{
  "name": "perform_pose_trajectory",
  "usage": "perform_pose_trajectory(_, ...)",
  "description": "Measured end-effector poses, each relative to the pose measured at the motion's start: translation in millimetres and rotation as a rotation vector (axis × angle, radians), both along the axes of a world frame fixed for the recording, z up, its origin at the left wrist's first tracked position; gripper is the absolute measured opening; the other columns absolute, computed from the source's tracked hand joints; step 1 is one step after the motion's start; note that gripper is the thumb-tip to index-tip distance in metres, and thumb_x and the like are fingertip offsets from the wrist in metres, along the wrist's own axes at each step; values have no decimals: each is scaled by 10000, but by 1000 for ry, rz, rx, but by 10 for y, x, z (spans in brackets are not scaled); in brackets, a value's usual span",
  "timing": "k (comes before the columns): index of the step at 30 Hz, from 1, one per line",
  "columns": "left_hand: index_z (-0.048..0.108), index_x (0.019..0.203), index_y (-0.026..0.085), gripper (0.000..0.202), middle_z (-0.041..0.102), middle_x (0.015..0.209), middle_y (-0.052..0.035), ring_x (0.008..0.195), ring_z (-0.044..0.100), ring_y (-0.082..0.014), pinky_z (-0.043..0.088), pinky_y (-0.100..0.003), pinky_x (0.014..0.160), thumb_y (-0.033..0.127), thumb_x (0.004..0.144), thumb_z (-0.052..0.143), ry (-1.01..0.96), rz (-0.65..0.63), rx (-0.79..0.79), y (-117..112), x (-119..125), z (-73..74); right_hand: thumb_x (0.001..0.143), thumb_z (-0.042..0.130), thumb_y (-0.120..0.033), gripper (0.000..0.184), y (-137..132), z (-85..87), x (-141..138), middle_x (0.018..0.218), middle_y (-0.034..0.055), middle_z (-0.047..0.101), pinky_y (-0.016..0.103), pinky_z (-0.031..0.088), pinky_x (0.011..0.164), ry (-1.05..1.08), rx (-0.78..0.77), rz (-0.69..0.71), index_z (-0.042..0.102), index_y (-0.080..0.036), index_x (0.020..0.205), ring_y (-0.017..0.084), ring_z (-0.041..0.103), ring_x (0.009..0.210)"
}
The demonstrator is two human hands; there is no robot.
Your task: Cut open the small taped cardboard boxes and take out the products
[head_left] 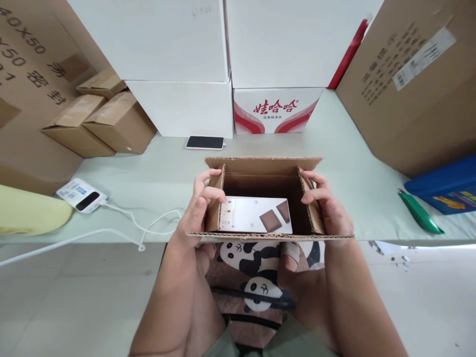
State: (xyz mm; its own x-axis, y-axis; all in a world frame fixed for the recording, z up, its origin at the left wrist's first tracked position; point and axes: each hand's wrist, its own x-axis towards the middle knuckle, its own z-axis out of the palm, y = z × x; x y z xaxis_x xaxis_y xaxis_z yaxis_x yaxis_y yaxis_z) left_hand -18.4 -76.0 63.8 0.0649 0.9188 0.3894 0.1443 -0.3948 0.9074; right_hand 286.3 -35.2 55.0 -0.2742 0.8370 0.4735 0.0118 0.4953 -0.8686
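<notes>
An open cardboard box [260, 165] sits at the table's near edge, its top flaps raised. Inside, toward the left, lies a white packet [245, 213] printed with brown chocolate-like squares; the right part of the box is in shadow. My left hand [197, 210] grips the left side flap, fingers curled over it and one fingertip by the packet's corner. On the opposite side my right hand [329, 208] pinches the right flap between its fingers. The palms are partly hidden behind the near flap.
White cartons [178, 106] and a red-printed carton [277, 111] stand at the back, a phone [205, 143] before them. Small brown boxes [121, 121] and a white cabled device [84, 196] are left. A green box cutter [420, 212] and blue box [446, 186] lie right.
</notes>
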Motion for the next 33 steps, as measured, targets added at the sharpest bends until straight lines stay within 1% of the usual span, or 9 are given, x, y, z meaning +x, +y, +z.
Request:
perform_pose_trajectory(2,657,945,265,549,451,1502,-14,1175,602,-253,556,-427,1008,650,1033,275,4,-2,-13,-4,-7,-3,1010,374,-575,432,3,-5,4,1504,-4,499,594,285,1301,-3,-16,-10,704,-305,939,344,417,1494)
perform_pose_trajectory(6,658,954,254,575,422,1536,-20,1177,607,-263,563,-444,998,670,1027,269,15,8,-33,-4,-30,-27,1017,376,-550,418,4,-10,14,1508,-12,496,583,282,1304,-1,-13,0,710,-308,949,336,420,1493)
perform_pose_trajectory(9,657,959,260,536,435,1518,-12,1206,597,-253,550,-435,1022,608,1055,261,-11,-22,9,6,-35,-46,1025,361,-541,421,-3,-8,16,1530,-22,488,579,284,1304,-18,-17,0,703,-306,953,330,420,1496)
perform_pose_trajectory(12,665,965,264,517,456,1497,-10,1191,602,-240,544,-424,1015,573,1068,264,-44,-40,57,25,-28,-62,1027,375,-531,415,-8,-5,9,1527,-31,501,572,269,1309,2,-24,5,715,-305,949,326,424,1495)
perform_pose_trajectory(20,665,943,259,522,485,1480,-19,1158,624,-239,557,-421,975,608,1054,294,-68,-21,88,51,-16,-92,1025,416,-503,375,-10,-14,-3,1502,-25,519,572,259,1309,61,-24,1,732,-314,953,319,435,1485)
perform_pose_trajectory(23,656,944,260,489,491,1483,-28,1229,602,-259,536,-449,1035,600,1051,321,-76,2,106,66,-16,-99,1009,429,-531,373,2,-25,-9,1490,-4,506,568,308,1283,67,-24,-29,710,-298,933,330,452,1470)
perform_pose_trajectory(27,647,911,271,408,528,1458,-20,1382,508,-275,441,-489,1184,575,1036,406,-86,43,179,125,-44,-123,1000,423,-532,349,20,-30,-40,1478,9,485,572,377,1227,89,-15,-67,649,-282,906,328,484,1431)
perform_pose_trajectory(30,632,894,280,318,567,1421,-10,1399,499,-272,394,-503,1229,555,995,509,-120,86,238,181,-75,-160,988,420,-524,311,25,-25,-66,1457,15,489,558,436,1166,91,24,-132,576,-274,888,319,484,1421)
perform_pose_trajectory(33,621,881,285,267,601,1393,7,1386,513,-256,376,-470,1232,539,951,580,-190,146,297,228,-76,-179,981,413,-509,271,37,-20,-88,1435,13,490,550,440,1143,140,88,-201,504,-272,883,307,476,1424)
